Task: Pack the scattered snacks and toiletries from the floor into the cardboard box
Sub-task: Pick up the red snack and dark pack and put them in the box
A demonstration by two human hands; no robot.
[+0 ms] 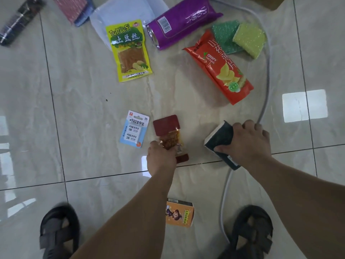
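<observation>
My left hand (161,158) grips the lower part of a small red snack packet (169,130) with orange pieces showing through its clear window. My right hand (246,142) is closed over a dark teal box with a white side (220,136), held just above the tiled floor. Scattered ahead lie a yellow potato-shred pouch (129,51), a purple bag (183,22), an orange crisps pack (221,69), green and yellow sponges (240,37) and a blue eraser card (134,128). A small orange box (179,213) lies between my feet. A cardboard corner (270,2) shows at the top right.
A clear plastic bag (123,14), a pink-and-blue cloth pack (74,9) and a dark tube (19,21) lie at the top left. A grey hose (267,75) curves along the right side down past my sandals (58,230). The floor is glossy tile.
</observation>
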